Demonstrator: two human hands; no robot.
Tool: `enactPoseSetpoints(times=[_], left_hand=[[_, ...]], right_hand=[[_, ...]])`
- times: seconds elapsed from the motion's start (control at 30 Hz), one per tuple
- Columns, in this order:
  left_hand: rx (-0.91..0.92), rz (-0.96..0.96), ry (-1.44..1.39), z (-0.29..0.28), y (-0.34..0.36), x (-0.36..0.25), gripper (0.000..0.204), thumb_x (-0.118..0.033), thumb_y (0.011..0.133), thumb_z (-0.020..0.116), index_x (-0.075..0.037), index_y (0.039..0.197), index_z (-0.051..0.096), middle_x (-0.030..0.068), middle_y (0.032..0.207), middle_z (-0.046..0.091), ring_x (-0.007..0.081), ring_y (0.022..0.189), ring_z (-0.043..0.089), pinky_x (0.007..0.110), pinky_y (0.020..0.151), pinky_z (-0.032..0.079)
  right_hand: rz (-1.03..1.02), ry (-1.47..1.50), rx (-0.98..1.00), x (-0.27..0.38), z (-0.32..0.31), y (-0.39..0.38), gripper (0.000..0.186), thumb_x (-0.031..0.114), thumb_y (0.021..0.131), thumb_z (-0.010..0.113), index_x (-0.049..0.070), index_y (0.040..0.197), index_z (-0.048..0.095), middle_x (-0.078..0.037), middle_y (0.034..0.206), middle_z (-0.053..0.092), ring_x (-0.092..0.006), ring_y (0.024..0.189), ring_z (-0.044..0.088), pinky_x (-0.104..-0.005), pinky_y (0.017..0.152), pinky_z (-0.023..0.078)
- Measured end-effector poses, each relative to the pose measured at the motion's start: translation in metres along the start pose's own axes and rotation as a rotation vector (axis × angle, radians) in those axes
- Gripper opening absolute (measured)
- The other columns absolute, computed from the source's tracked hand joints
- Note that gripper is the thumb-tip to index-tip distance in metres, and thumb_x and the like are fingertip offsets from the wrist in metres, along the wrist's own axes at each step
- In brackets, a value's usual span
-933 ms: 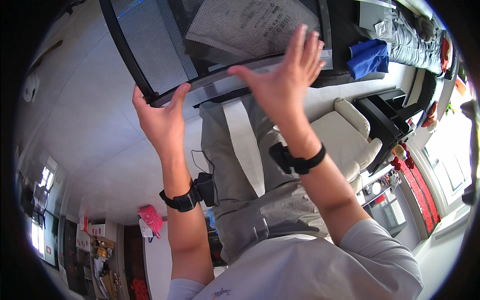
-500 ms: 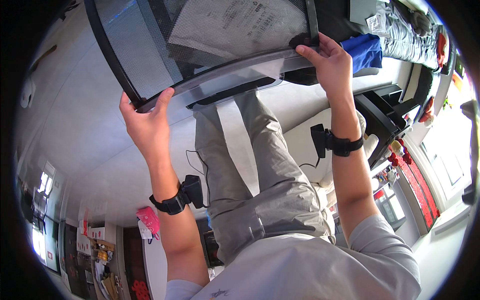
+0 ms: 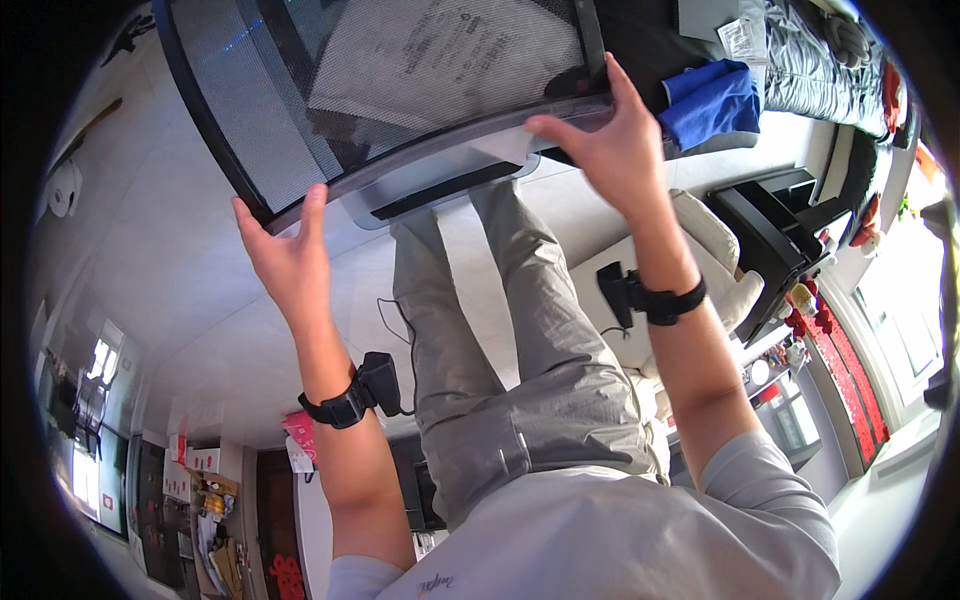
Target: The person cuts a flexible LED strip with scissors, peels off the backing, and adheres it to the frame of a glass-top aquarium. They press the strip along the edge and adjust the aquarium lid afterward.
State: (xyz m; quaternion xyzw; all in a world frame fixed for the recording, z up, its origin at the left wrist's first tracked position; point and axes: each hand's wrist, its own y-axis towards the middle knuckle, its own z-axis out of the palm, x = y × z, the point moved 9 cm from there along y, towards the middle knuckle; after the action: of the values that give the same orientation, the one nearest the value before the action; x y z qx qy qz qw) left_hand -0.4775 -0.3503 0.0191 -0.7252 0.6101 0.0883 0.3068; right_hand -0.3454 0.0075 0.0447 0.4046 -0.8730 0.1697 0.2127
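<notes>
A black-framed mesh item [image 3: 260, 110] with a grey lower edge [image 3: 400, 160] fills the top of the view, a white printed sheet or package [image 3: 430, 60] showing through its mesh. My left hand [image 3: 285, 240] grips its lower-left corner, thumb over the front edge and fingers at the side. My right hand [image 3: 620, 150] is open at the lower-right corner, thumb stretched leftward and fingers pointing up, touching or very near the edge. My trousered legs [image 3: 450, 330] lie below, and each wrist wears a black strapped device with a cable.
A blue cloth [image 3: 710, 100] lies just right of the mesh item, beside silvery bedding [image 3: 820, 80]. A cream armchair [image 3: 710, 240] and black furniture [image 3: 760, 230] stand to the right. Pale tiled floor [image 3: 160, 260] stretches left, with shelving [image 3: 215, 520] at the lower left.
The mesh item has shifted left, my left hand with it. My right hand came onto the right corner from a raised, spread position, then moved left, its thumb now reaching further inward.
</notes>
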Motion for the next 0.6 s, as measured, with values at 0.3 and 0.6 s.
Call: enactPoseSetpoints(times=[0.3, 0.6], left_hand=[[0.003, -0.032, 0.157, -0.003, 0.011, 0.0, 0.124, -0.058, 0.062, 0.088, 0.011, 0.147, 0.029, 0.0275, 0.145, 0.044, 0.0348, 0.136, 0.045, 0.038, 0.113, 0.033], [-0.117, 0.172, 0.222, -0.017, -0.001, -0.028, 0.12, -0.058, 0.07, 0.083, 0.008, 0.15, 0.023, 0.0334, 0.153, 0.025, 0.0465, 0.145, 0.018, 0.056, 0.116, 0.022]], right_hand=[[0.343, 0.511, 0.207, -0.039, 0.021, 0.006, 0.049, 0.004, 0.086, 0.073, -0.003, 0.132, 0.058, -0.013, 0.101, 0.074, -0.0129, 0.088, 0.069, -0.0269, 0.081, 0.054], [0.469, 0.854, 0.352, -0.04, 0.03, 0.003, 0.041, 0.0, 0.096, 0.057, -0.004, 0.137, 0.052, -0.01, 0.106, 0.068, -0.0159, 0.092, 0.068, -0.0298, 0.087, 0.059]])
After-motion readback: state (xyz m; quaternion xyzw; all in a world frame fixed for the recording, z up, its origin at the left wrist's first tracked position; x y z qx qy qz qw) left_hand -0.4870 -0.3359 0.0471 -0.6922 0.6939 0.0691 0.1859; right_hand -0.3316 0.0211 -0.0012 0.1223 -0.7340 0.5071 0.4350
